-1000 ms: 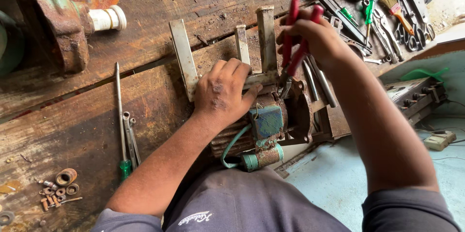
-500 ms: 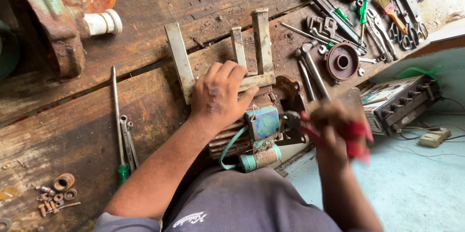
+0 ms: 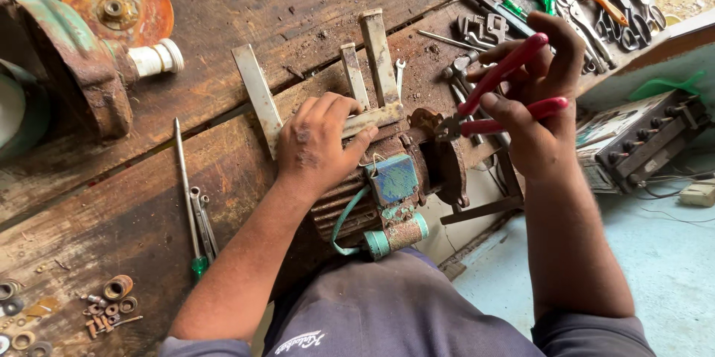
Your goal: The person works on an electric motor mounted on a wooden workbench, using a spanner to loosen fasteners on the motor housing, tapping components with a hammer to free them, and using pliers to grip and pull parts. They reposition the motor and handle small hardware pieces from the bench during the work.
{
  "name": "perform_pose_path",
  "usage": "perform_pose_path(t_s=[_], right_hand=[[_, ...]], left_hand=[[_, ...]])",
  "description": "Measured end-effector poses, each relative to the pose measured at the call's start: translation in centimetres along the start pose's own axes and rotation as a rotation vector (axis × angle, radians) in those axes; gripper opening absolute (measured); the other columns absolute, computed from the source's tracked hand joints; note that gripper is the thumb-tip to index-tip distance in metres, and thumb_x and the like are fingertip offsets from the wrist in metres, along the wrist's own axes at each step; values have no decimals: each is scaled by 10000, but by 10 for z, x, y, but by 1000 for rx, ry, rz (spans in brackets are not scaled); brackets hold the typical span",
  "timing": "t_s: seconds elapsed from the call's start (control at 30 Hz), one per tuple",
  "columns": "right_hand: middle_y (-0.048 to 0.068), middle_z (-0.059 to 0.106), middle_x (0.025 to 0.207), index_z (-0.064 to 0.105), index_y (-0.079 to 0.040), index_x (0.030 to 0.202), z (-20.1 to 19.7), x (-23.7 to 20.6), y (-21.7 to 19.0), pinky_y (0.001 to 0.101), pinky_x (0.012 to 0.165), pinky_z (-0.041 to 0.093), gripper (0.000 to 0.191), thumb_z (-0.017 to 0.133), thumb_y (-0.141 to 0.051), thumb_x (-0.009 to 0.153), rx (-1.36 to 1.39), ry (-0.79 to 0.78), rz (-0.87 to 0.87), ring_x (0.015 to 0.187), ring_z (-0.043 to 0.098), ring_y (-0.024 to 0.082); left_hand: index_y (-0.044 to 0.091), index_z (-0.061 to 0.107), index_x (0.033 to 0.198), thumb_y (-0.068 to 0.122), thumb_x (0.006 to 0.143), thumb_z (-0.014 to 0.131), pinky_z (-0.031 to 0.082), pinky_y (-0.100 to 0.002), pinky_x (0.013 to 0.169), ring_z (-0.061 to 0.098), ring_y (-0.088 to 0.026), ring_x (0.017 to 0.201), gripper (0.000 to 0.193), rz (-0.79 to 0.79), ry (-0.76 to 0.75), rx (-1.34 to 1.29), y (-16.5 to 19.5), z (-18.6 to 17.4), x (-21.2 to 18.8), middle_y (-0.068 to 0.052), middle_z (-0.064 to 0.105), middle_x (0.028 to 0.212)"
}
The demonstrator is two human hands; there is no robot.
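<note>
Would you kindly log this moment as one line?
left hand: pressing on motor | right hand: holding red pliers, tips at motor | bench: scattered tools
</note>
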State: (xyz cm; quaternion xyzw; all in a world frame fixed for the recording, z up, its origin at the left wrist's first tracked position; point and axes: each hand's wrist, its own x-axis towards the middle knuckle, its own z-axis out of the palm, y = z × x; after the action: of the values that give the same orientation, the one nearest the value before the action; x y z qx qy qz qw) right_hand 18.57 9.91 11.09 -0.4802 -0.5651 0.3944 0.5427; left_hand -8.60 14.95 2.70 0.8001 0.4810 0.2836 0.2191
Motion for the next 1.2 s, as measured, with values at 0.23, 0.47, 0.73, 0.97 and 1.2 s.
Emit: perform_pose_path(t_s=[0.23,0.47,0.73,0.97,1.2], right_hand=[[173,586,1277,219,-174,1614,6,14,0,489,1029,621,854,647,-6,894,182,-60,121,1150,653,311],[142,639,1150,339,-136,1550,22,70,42,488,789,582,724,661,-47,908,-4,-103,373,941,670,282],[137,663,1070,566,-9,1301,47,104,53,440,785,605,467,694,-204,897,-106,-80,587,926,730,257],[146,647,1115,421,-111,1489,72,103,44,447,777,581,641,684,-203,912,-41,-100,469,1006,661,284],[88,644,1180,451,-124,1513,78,89,45,415,849,581,660,697,-172,903,75,-49,393,1073,655,209]], left_hand=[[155,689,1005,436,847,790,546,-440,785,675,-268,972,338,-16,-7,-1,2,-2,-1,-28,683,991],[150,687,1029,418,882,790,548,-438,811,681,-280,1007,322,6,46,4,5,-3,-2,-35,698,1023],[132,693,1041,370,866,823,560,-421,788,689,-259,998,323,-2,31,-4,1,1,-4,-43,707,1014],[112,686,1043,365,825,827,566,-420,781,685,-266,990,362,42,88,-7,-1,2,-4,-56,701,1025],[110,680,1050,414,836,833,561,-433,789,680,-275,969,402,31,77,-40,-1,-1,-5,-54,691,1019]])
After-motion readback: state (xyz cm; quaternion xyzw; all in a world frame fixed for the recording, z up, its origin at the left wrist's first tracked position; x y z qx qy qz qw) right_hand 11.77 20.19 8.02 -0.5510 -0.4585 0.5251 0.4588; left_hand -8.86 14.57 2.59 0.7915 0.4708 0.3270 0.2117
